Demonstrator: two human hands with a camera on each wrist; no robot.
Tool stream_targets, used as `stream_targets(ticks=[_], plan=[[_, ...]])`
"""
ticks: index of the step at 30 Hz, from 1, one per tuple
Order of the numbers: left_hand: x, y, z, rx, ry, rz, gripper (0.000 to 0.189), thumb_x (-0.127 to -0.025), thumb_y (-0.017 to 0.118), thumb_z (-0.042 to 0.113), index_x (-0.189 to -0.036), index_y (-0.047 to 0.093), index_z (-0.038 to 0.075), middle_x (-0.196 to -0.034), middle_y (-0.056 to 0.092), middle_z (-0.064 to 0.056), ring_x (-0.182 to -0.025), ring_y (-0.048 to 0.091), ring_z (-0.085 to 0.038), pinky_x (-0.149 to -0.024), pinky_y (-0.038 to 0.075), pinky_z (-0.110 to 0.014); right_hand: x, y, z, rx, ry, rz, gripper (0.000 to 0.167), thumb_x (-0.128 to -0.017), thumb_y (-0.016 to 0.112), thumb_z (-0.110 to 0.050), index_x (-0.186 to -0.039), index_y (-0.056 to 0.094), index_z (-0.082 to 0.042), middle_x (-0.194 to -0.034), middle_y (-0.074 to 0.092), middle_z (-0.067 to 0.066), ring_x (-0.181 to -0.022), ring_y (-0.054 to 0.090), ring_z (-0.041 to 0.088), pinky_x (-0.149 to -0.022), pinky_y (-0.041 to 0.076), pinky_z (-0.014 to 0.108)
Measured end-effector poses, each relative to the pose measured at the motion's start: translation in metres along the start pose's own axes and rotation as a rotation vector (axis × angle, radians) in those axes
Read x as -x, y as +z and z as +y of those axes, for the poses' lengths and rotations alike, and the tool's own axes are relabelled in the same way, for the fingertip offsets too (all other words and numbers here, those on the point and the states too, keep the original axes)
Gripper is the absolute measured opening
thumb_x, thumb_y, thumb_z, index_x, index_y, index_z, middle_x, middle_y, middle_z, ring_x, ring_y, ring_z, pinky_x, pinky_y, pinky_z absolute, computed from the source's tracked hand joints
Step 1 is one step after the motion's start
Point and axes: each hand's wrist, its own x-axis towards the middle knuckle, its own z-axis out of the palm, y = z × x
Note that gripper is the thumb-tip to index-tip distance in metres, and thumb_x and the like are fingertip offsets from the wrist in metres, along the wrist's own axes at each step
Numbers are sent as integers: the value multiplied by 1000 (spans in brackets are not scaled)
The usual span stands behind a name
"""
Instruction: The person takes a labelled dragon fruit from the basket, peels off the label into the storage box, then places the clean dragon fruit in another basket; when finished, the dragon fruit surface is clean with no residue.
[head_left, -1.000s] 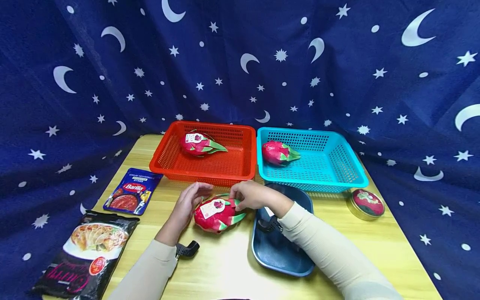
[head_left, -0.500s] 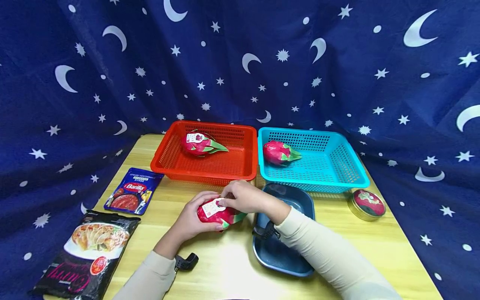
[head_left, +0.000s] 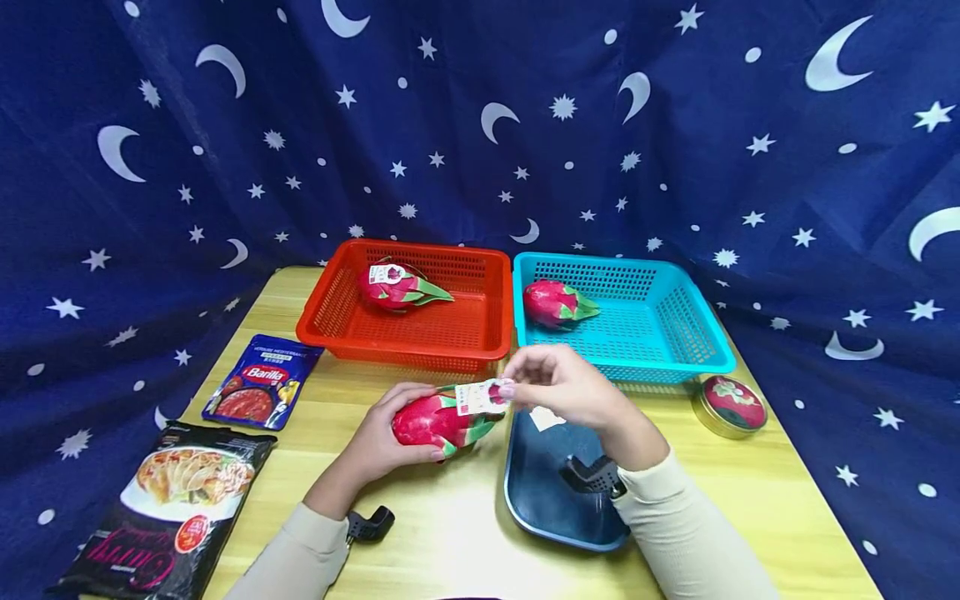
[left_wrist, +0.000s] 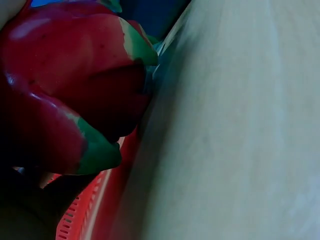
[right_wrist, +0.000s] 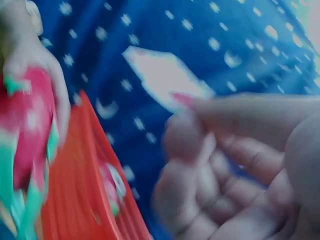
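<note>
My left hand (head_left: 380, 435) grips a pink dragon fruit (head_left: 426, 423) with green-tipped scales, lying at the middle of the table. Between thumb and finger, my right hand (head_left: 573, 390) pinches a white sticker label (head_left: 472, 398) with a small fruit picture. The label overlaps the fruit's green end in the head view, while in the right wrist view the sticker label (right_wrist: 162, 77) shows apart from the fruit. Below the right hand stands a dark blue tray (head_left: 558, 508), with a white label piece (head_left: 546, 417) in it.
A red basket (head_left: 472, 329) behind holds a labelled dragon fruit (head_left: 397, 287). Beside it, a turquoise basket (head_left: 637, 333) holds a dragon fruit (head_left: 557, 303) with no label showing. A sauce pouch (head_left: 262, 383) and black food packet (head_left: 168, 508) lie left; a round tin (head_left: 731, 407) stands right.
The left hand has closed round the dragon fruit. The right hand has peeled the label from the fruit's top and moved right with it.
</note>
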Motion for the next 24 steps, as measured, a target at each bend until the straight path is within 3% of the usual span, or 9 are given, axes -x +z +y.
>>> stream_targets(ticks=[3, 6, 11, 15, 19, 22, 24], plan=[[0, 0, 0, 6, 1, 2, 85, -67, 103, 36, -141, 65, 16, -142, 57, 9, -130, 53, -22, -102, 47, -57, 29, -13, 12, 89, 103, 55, 8, -99, 74, -4, -101, 71, 3, -81, 69, 19, -66, 66, 28, -57, 55, 30], [0, 1, 0, 2, 4, 0, 85, -69, 103, 35, -141, 64, 14, -141, 57, 9, -129, 53, -21, -102, 47, -57, 53, -20, 30, 159, 189, 24, 8, -99, 74, -3, -100, 70, 4, -79, 70, 12, -66, 68, 35, -60, 59, 35], [-2, 1, 2, -4, 6, -2, 83, -70, 102, 35, -142, 64, 16, -140, 57, 9, -128, 54, -21, -102, 48, -57, 70, -16, 54, 229, 337, 30, 6, -98, 71, -1, -94, 68, 3, -72, 69, 11, -59, 69, 29, -54, 60, 42], [-3, 0, 2, -9, -2, -1, 83, -70, 102, 34, -142, 64, 18, -140, 56, 10, -128, 54, -21, -101, 48, -56, 71, -5, 58, 317, 480, 149, 10, -96, 69, 5, -87, 64, 2, -61, 67, 11, -48, 67, 24, -49, 59, 43], [-2, 1, 4, -9, -2, -5, 84, -70, 102, 33, -142, 64, 16, -140, 56, 9, -128, 54, -21, -102, 48, -56, 74, 3, 50, 443, 591, 255, 7, -95, 71, 3, -92, 65, 3, -54, 63, 7, -42, 64, 20, -45, 57, 38], [-2, 1, 4, -11, 1, -5, 84, -70, 102, 33, -142, 64, 14, -140, 57, 9, -128, 54, -21, -102, 47, -57, 79, -4, 43, 453, 584, 335, 13, -98, 72, -4, -104, 66, 5, -61, 67, 8, -44, 65, 21, -46, 57, 38], [-1, 1, 4, -15, -3, -7, 84, -70, 102, 34, -142, 64, 14, -140, 57, 9, -129, 54, -21, -102, 47, -57, 83, -16, 42, 424, 547, 443, 20, -100, 73, -13, -108, 67, 5, -70, 70, 10, -48, 66, 22, -46, 57, 39]])
